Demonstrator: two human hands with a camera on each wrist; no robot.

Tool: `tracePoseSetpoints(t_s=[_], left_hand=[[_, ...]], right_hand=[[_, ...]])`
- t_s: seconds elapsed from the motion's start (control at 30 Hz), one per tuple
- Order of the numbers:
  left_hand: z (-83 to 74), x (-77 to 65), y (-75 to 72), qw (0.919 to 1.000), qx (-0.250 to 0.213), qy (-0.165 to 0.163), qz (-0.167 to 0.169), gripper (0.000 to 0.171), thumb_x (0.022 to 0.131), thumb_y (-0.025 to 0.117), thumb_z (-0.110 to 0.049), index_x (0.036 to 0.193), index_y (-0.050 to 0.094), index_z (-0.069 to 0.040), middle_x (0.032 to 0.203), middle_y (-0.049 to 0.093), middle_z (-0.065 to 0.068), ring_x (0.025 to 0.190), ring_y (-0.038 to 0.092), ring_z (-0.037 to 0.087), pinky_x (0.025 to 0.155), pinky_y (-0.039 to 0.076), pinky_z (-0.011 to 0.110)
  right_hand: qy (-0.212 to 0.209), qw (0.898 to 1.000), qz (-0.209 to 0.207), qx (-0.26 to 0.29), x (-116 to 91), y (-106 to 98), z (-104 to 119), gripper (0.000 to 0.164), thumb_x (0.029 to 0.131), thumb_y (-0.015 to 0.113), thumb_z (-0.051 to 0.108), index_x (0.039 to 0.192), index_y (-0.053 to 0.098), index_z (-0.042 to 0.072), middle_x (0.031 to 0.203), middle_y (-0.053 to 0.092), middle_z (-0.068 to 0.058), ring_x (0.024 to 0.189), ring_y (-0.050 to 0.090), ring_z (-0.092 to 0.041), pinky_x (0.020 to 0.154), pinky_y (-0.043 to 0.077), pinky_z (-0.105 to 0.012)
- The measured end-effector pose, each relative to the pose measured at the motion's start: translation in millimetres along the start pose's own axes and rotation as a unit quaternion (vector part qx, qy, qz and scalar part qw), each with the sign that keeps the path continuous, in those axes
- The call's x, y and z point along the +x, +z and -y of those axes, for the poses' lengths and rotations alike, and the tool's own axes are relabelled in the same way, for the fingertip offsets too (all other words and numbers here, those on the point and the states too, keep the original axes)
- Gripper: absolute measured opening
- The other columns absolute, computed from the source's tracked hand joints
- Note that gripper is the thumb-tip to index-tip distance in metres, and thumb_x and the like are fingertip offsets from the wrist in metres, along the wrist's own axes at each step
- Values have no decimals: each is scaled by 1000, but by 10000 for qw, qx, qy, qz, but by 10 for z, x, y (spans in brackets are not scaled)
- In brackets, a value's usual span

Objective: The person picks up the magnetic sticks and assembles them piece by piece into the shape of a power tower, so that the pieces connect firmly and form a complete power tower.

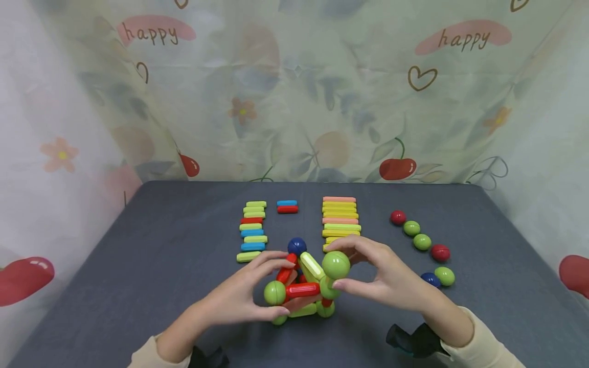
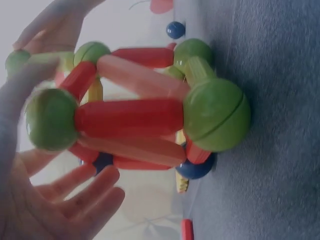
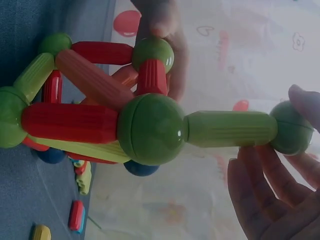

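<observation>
A box-like frame of toy building rods and balls [image 1: 302,290] stands on the dark table between both hands. Red, pink and light green rods join green and dark blue balls. My left hand [image 1: 246,289] holds its left side, thumb and fingers around a green corner ball [image 2: 52,120]. From an upper corner ball [image 3: 151,129] a light green rod [image 3: 230,128] sticks out, with a green ball [image 3: 291,128] on its end. My right hand [image 1: 384,273] holds that end ball between thumb and fingers. The frame partly hides its own far side.
Behind the frame lie a column of short green, red and blue rods [image 1: 253,233], a blue and red pair [image 1: 287,206], and longer yellow and pink rods [image 1: 340,215]. Loose red, green and blue balls [image 1: 422,242] lie at right. A printed cloth [image 1: 294,102] hangs behind the table.
</observation>
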State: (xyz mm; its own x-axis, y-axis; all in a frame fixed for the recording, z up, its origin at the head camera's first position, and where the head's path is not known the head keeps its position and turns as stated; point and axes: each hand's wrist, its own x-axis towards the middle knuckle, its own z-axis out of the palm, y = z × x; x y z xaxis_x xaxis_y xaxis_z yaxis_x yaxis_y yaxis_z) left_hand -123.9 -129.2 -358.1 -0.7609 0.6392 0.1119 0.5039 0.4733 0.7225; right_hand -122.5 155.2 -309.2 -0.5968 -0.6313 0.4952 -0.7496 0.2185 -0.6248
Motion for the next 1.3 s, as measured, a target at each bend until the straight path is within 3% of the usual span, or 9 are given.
tracePoseSetpoints(t_s=[0.2, 0.57, 0.73, 0.83, 0.93, 1.03, 1.3], left_hand=[[-34, 3, 32, 9987, 358, 133, -340, 59, 79, 70, -48, 129, 49, -26, 132, 42, -11, 119, 46, 6, 95, 49, 36], [-23, 3, 21, 9990, 338, 160, -249, 55, 81, 71, -37, 130, 48, -25, 133, 43, -8, 116, 48, 9, 94, 50, 37], [14, -2, 1, 9993, 257, 252, -122, 55, 82, 69, -22, 132, 47, -20, 137, 42, -4, 117, 49, 12, 95, 49, 33], [39, 0, -14, 9994, 139, 299, -69, 56, 82, 67, -16, 134, 46, -18, 139, 41, -4, 118, 50, 12, 97, 48, 30], [63, 3, -32, 9996, -21, 283, 13, 56, 83, 66, -13, 134, 45, -20, 140, 42, -7, 122, 48, 10, 99, 46, 30], [87, 6, -52, 9993, -199, 263, 157, 58, 82, 64, -11, 134, 44, -26, 139, 43, -11, 127, 44, 9, 102, 44, 31], [145, 32, -86, 9930, -633, 760, 639, 56, 82, 57, -3, 132, 45, -25, 142, 43, -7, 131, 41, 13, 107, 40, 31]], right_hand=[[43, 10000, 48, 55, -3, 0, -19, 51, 78, 74, 5, 124, 52, 8, 113, 62, -9, 89, 61, -6, 75, 54, -24], [238, 9996, 133, 55, 18, -31, -29, 52, 78, 74, 6, 124, 51, 9, 107, 62, -4, 88, 61, -6, 75, 54, -24], [249, 9958, 420, 776, 52, -130, -159, 55, 79, 71, 1, 128, 45, 4, 113, 59, -6, 96, 61, -7, 80, 54, -26], [392, 9935, 385, 998, 135, -180, -362, 42, 85, 63, -1, 124, 49, 0, 113, 61, -7, 94, 61, -8, 77, 54, -26], [930, 9930, 412, 607, 285, -166, -619, 27, 90, 59, 7, 116, 57, 4, 107, 64, -5, 89, 61, -8, 74, 53, -24], [1594, 9849, 672, 100, 478, -89, -874, 20, 90, 60, 15, 110, 61, 8, 100, 64, -6, 87, 61, -11, 75, 53, -26], [2043, 9656, 1310, -936, 989, 179, -1363, 25, 92, 59, 18, 111, 62, 2, 104, 65, -10, 92, 62, -23, 83, 53, -34]])
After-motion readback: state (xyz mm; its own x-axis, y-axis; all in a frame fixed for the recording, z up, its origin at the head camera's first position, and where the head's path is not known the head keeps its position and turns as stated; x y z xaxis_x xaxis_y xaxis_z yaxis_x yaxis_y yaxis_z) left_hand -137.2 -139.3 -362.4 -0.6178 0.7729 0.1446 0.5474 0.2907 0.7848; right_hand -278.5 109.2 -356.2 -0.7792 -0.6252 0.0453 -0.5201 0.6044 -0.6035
